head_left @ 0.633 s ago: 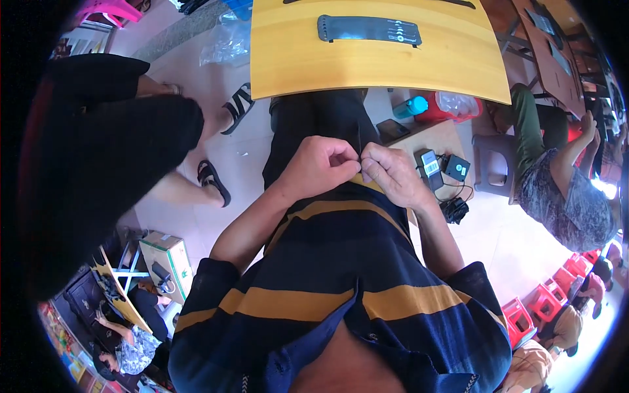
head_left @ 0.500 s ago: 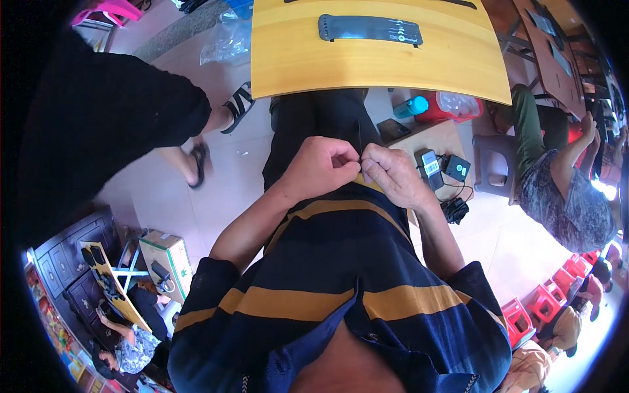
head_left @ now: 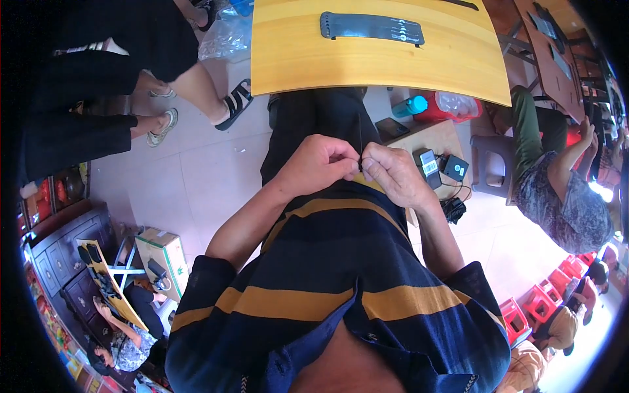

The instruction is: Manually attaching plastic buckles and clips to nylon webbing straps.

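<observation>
Above my lap, my left hand (head_left: 322, 165) and my right hand (head_left: 394, 171) meet with fingertips almost touching. Each is closed in a pinch, thumb against bent fingers. A thin dark strand (head_left: 360, 139) seems to rise from between the fingertips against the black trousers; I cannot make out what it is or which hand has it. On the yellow wooden table (head_left: 295, 69) in front lies a dark grey flat strip (head_left: 371, 28) with a row of holes at its left end, out of reach of both hands.
Right of my legs, a low wooden surface (head_left: 436, 137) carries dark boxes (head_left: 455, 168) and a black cable bundle (head_left: 453, 211). A turquoise bottle (head_left: 410, 106) lies by a red basin (head_left: 458, 108). People stand at left; another sits at right near a grey stool (head_left: 491, 167).
My hands stay together in almost the same place, pinching as before. At left, the bystander has stepped farther away, and another person's legs and shoes now show.
</observation>
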Available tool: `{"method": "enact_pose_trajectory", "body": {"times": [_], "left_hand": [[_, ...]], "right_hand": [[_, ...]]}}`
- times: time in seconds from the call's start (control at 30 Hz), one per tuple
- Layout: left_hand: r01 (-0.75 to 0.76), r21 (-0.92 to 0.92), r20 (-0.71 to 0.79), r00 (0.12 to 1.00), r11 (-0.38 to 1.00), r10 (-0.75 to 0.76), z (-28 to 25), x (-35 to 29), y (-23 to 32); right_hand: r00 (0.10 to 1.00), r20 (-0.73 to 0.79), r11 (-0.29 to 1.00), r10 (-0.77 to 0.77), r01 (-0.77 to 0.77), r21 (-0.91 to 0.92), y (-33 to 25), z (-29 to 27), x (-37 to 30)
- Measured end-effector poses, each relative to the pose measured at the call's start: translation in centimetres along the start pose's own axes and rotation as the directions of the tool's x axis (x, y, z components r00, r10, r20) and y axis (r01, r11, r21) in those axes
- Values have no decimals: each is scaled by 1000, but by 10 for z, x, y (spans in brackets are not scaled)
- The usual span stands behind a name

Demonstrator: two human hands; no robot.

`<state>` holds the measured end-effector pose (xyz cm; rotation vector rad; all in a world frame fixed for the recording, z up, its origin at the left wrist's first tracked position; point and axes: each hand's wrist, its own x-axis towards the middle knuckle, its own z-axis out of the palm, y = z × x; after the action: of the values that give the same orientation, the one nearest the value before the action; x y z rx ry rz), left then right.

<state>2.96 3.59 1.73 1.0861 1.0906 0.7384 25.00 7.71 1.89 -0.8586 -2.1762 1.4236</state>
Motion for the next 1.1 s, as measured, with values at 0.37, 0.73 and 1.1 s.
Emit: {"method": "enact_pose_trajectory", "body": {"times": [0.37,0.73,1.1], "left_hand": [[-17,8,-41,999,1000,17,-1,-1,-3],[-69,94,-29,997,993,72,-2,-2,-7],[-79,104,-61,994,991,86,-1,-3,-14]], "right_hand": [[999,5,999,-40,40,-25,-1,0,6],[999,26,998,-34,35,-58,-5,-3,10],[999,28,993,-29,32,-117,-7,2,12]]}}
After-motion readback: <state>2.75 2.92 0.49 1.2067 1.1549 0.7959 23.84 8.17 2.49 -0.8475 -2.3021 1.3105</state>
